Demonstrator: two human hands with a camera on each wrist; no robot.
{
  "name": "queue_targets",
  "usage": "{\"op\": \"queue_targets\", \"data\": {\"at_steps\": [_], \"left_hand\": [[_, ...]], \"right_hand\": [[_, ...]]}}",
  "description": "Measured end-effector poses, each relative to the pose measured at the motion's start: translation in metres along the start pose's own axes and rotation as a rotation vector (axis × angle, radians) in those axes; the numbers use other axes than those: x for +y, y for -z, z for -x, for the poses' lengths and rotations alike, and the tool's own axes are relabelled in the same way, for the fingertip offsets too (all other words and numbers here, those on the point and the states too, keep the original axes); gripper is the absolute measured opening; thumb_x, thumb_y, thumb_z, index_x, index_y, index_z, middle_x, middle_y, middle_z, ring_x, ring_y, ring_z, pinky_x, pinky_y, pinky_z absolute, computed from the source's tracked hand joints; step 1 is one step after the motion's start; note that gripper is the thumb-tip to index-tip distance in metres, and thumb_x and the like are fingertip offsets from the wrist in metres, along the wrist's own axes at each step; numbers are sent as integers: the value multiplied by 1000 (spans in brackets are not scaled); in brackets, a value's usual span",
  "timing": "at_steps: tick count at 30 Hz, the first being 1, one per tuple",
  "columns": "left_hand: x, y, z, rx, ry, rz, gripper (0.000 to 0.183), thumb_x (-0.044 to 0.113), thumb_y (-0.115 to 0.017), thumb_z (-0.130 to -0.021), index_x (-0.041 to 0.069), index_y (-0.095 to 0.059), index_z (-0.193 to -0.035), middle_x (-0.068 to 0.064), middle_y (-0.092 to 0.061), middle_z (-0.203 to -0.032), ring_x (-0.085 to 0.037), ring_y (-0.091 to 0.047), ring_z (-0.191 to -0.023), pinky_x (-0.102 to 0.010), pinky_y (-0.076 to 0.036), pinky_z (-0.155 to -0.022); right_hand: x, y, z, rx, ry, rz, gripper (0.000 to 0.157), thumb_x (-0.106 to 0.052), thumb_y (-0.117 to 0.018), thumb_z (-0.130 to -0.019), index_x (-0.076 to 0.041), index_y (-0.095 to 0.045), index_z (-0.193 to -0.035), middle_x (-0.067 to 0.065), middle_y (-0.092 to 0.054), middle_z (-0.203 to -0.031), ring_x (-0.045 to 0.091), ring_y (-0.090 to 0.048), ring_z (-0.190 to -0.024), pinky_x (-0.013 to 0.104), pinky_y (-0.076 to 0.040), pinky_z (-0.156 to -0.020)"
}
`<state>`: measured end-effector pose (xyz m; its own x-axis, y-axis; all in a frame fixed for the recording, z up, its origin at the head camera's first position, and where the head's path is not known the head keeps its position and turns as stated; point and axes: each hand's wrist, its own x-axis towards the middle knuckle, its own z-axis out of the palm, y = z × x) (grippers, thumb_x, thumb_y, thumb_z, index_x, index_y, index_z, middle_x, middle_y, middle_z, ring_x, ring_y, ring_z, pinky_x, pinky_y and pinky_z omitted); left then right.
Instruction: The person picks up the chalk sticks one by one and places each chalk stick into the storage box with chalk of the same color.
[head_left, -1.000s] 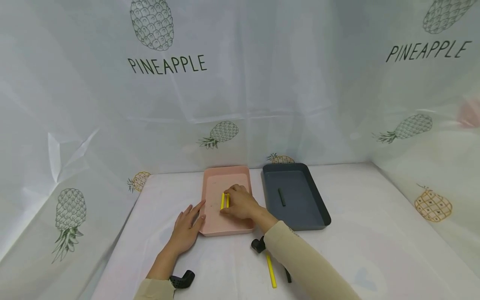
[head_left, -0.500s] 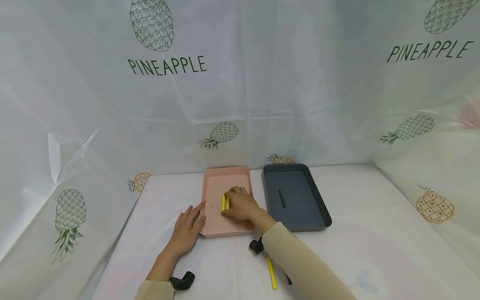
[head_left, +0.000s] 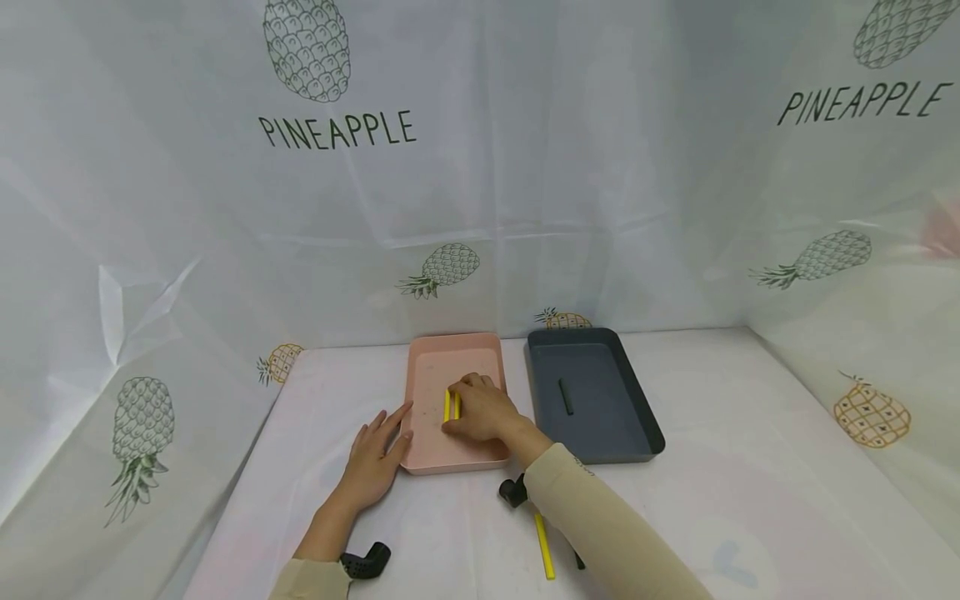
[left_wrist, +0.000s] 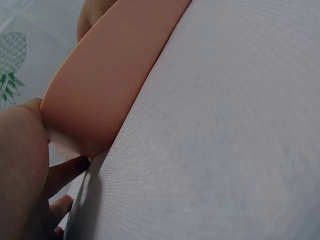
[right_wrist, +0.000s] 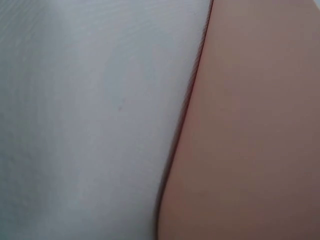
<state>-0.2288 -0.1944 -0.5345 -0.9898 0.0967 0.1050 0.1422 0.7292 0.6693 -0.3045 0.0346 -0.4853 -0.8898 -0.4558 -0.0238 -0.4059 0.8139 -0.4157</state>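
Observation:
In the head view my right hand reaches into the pink tray. Its thumb and fingers pinch a short yellow stick by its ends. A second yellow stick stands close alongside on the left; whether the fingertips touch that one too, I cannot tell. My left hand rests with extended fingers against the tray's left edge. From the left wrist view, the thumb side of the left hand meets the corner of the pink tray. Only the tray's side wall and white cloth fill the right wrist view.
A dark grey tray stands to the right, holding a dark stick. On the white cloth in front lie a longer yellow stick and a dark stick, both partly hidden by the right sleeve. A pineapple-print curtain hangs behind.
Both hands, the sticks and the trays keep nearly the same places. Only a slight shift of the whole head view and a tiny movement of the right forearm show.

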Motion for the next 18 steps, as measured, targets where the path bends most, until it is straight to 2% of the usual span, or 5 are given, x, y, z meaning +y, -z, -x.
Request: {"op": "queue_targets", "data": {"at_steps": [18], "left_hand": [[0,-1,1,9,2,4,53,45,-47,-109,35,-39,-160,-11,-42,-165,-43,-21,-158,-68,-3,-127]], "right_hand": [[-1,0,1,7,-9,-18,68,-47,-80,-86,-17,-59,-144,9,-54,-148,28,-50,-134,49,-50,-110]]}}
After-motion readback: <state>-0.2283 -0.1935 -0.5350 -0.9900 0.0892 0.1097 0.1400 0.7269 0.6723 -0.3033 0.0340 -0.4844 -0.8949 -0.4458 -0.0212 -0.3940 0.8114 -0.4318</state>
